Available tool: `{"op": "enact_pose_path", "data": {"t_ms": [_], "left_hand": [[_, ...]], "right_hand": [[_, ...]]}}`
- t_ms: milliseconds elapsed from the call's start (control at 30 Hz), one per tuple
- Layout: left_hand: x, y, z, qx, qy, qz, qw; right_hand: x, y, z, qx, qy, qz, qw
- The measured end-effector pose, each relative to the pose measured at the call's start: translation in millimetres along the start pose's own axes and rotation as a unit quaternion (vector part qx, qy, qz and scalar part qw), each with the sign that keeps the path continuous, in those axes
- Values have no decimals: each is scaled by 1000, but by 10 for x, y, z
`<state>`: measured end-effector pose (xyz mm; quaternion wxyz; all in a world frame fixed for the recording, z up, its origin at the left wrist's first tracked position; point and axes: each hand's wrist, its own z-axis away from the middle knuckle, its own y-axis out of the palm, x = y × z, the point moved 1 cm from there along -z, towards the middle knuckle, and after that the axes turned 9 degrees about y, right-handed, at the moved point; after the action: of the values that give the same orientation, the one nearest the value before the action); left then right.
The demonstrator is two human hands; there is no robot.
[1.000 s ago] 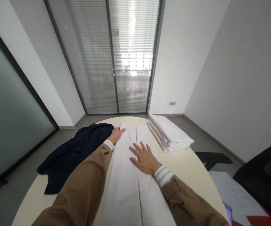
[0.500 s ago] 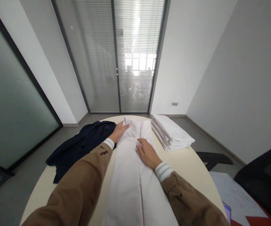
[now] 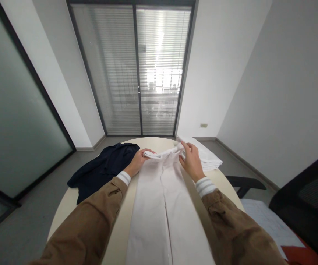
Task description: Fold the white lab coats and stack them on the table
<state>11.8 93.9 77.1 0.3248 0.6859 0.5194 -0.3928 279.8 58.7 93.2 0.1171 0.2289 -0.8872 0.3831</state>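
A long white garment lies lengthwise down the middle of a round cream table. Its far end is lifted off the tabletop. My left hand pinches the far left corner of that end, fingers closed on the cloth. My right hand grips the far right corner, fingers curled round the fabric. Both brown sleeves with striped cuffs reach forward along either side of the garment.
A dark navy garment lies crumpled at the table's left. A stack of folded white cloths sits at the far right, just behind my right hand. A black chair and papers are at the right. Glass doors with blinds stand ahead.
My right hand left the flat middle of the white garment and moved to its far right corner. Both hands now grip the far end and have raised it.
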Motion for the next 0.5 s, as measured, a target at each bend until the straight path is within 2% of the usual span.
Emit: {"op": "enact_pose_path", "data": {"t_ms": [67,133,233,333,367,433,500], "left_hand": [[-68,10,137,7,5,4,1000],[-139,20,271,24,7,0,1000],[-220,14,473,46,12,-26,999],[-210,-30,697,49,14,-76,996],[-186,-52,777,30,12,-98,995],[-123,-101,945,-55,-16,-143,988],[-61,-131,1111,-140,-88,-169,972]], "right_hand": [[49,-168,-6,4,-33,89,995],[89,-283,9,42,-71,144,986],[152,-375,84,121,-125,182,968],[235,-415,244,188,-125,188,956],[263,-419,317,207,-116,188,953],[312,-416,483,238,-96,184,949],[341,-396,655,250,-75,169,950]]}}
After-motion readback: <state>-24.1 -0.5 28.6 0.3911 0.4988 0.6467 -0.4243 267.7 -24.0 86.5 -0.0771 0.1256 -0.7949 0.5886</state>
